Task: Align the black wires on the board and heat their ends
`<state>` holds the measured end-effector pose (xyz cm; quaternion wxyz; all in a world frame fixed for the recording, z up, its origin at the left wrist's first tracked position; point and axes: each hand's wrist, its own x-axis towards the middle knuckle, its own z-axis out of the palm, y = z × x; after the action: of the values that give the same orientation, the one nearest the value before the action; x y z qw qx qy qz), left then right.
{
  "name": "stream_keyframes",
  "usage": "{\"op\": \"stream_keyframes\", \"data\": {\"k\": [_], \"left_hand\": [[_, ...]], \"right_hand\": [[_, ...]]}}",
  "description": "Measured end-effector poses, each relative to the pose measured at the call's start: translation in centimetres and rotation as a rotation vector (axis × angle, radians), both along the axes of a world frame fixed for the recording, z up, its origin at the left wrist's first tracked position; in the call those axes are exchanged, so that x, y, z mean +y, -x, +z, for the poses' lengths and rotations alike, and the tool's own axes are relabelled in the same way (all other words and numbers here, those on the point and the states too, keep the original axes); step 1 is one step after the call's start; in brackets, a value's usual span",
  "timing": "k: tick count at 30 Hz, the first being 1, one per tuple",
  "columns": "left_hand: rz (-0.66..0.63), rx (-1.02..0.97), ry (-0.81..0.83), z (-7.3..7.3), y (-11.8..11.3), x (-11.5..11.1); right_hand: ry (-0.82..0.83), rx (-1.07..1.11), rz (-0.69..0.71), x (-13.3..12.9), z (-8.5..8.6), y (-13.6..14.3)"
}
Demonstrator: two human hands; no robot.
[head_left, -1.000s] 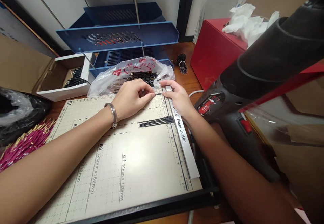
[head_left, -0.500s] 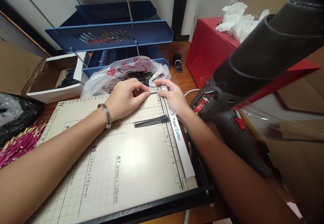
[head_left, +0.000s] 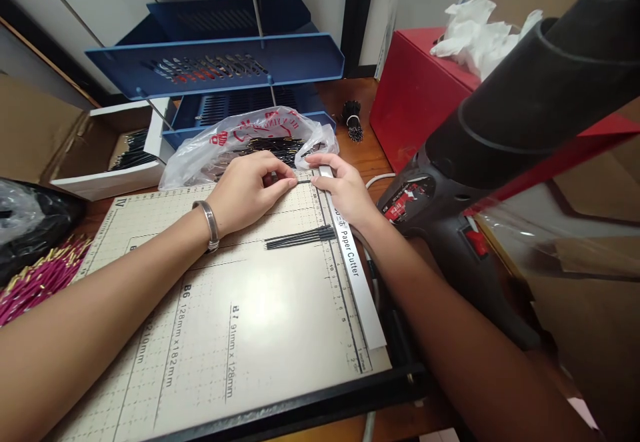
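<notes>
Sideways — the thin black cord (head_left: 305,181)

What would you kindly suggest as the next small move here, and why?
Probably lay the thin black piece beside the row of black strands, one end at the white strip. The left hand seems to pinch the piece, its other end reaches the thumb of the right hand, and the row lies on the board with its ends at that strip.

The hands (head_left: 247,189) and forearms (head_left: 135,289) were bare, with a silver bracelet (head_left: 211,221), ridged at its near end, around the left wrist (head_left: 221,219).
</notes>
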<state>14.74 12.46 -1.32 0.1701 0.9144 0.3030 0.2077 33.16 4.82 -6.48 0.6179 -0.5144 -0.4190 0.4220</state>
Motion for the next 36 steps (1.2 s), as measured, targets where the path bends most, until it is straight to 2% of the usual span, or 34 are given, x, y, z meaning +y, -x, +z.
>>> {"op": "stream_keyframes", "data": {"k": [14, 18, 20, 23, 25, 27, 31, 36], "left_hand": [[-0.001, -0.026, -0.015, -0.3, 0.0, 0.1], [0.021, -0.093, -0.068, 0.4, 0.3, -0.7], [-0.047, -0.134, -0.102, 1.1, 0.6, -1.6], [-0.260, -0.148, -0.098, 1.8, 0.7, -3.2], [-0.388, -0.125, -0.089, 1.8, 0.7, -3.8], [-0.460, -0.083, -0.081, 1.5, 0.6, -3.8], [-0.475, -0.025, -0.053, 0.9, 0.7, -3.2], [-0.477, -0.038, -0.041, 0.9, 0.9, -3.0]], "right_hand": [[0.018, -0.006, -0.040, 0.2, 0.1, 0.1], [0.006, 0.018, -0.061, 0.1, -0.1, 0.0], [-0.005, 0.032, -0.074, 0.1, -0.2, 0.0], [-0.008, 0.047, -0.081, 0.0, -0.4, 0.0], [-0.006, 0.067, -0.076, 0.0, -0.4, 0.0], [-0.003, 0.080, -0.074, 0.0, -0.4, 0.0], [-0.003, 0.074, -0.070, -0.1, -0.3, 0.1], [0.006, 0.085, -0.065, -0.1, -0.2, 0.1]]}}
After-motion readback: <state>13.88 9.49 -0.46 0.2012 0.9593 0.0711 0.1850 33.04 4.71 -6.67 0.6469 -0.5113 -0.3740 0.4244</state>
